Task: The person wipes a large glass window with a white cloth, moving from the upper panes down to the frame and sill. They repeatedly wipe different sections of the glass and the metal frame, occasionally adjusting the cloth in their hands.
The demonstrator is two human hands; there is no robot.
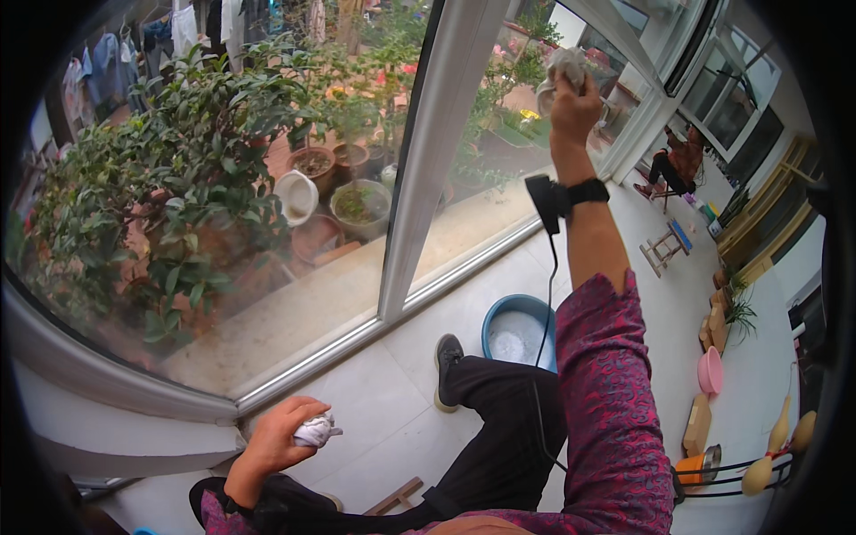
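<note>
My right hand (575, 111) is raised high at the upper right, its fingers closed on a pale, crumpled cloth (565, 69) against the glass pane (499, 134). A black strap and a small device with a cable sit on that wrist. Low at the left, my left hand (278, 437) grips a bunched white cloth (316, 431), held off the glass above the tiled floor. Between the two panes runs a white window frame (415, 169).
A blue basin (489, 325) of sudsy water stands on the floor by my foot. Farther off are a small stool (667, 248), a seated person (679, 165) and a pink basin (710, 371). Potted plants (364, 203) stand outside the glass. A wooden piece (399, 496) lies near my leg.
</note>
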